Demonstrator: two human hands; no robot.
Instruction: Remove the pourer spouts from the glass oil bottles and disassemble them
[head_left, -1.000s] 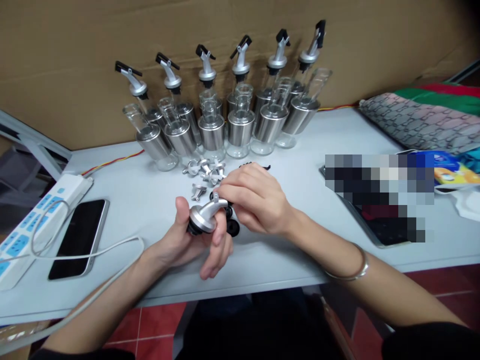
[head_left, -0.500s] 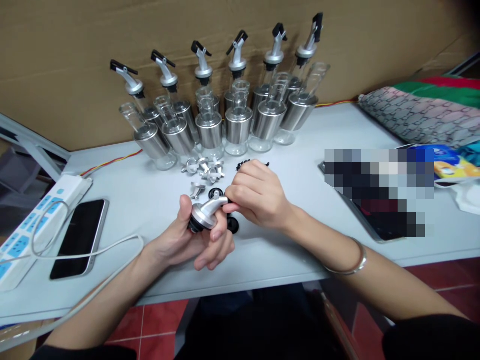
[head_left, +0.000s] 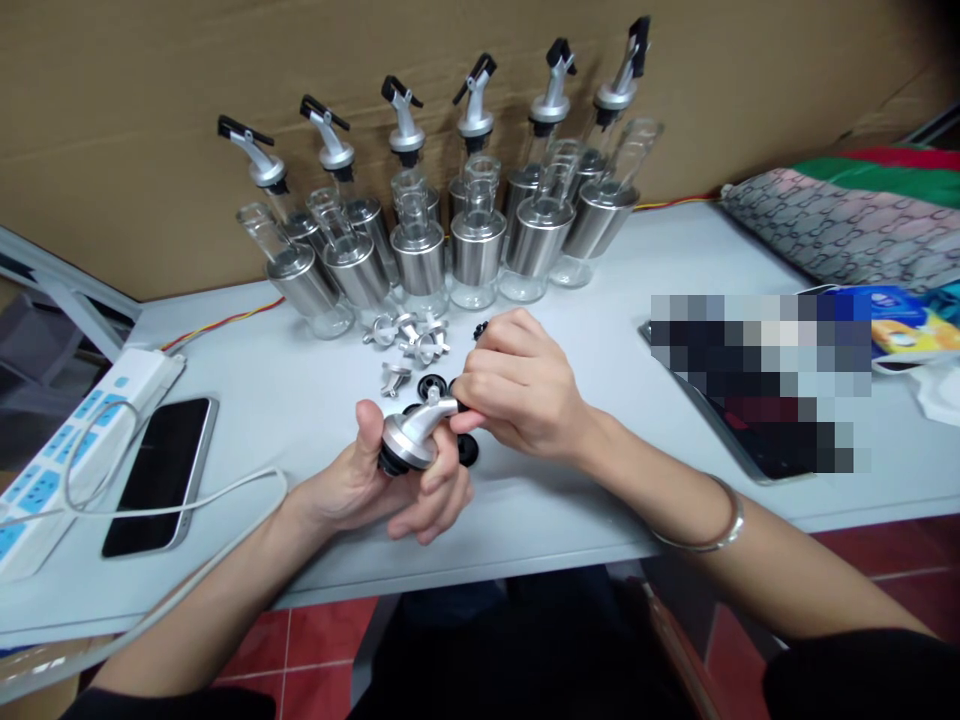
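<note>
A silver bottle pourer (head_left: pixel 415 436) with a black stopper base lies tilted in my left hand (head_left: pixel 405 490), its spout pointing to the right. The left thumb stands raised beside the base while the fingers support it from below. My right hand (head_left: pixel 525 390) pinches a small black part at the spout's tip, mostly hidden by the fingers. Behind the hands lie several loose silver pourer bodies (head_left: pixel 420 340). Black round stopper pieces (head_left: pixel 466 450) rest on the table around the held pourer, partly covered by my hands.
Two rows of glass bottles with steel sleeves (head_left: pixel 478 240) stand at the back; the rear row carries pourers (head_left: pixel 475 110). On the left are a phone (head_left: pixel 159 478), a white power strip (head_left: pixel 82 450) and a looping cable (head_left: pixel 225 490). A dark, partly blurred flat object (head_left: pixel 735 430) lies right.
Both hands keep hold of the pourer. It has tipped slightly, and my right hand has shifted a little to the right and turned at the spout tip.
</note>
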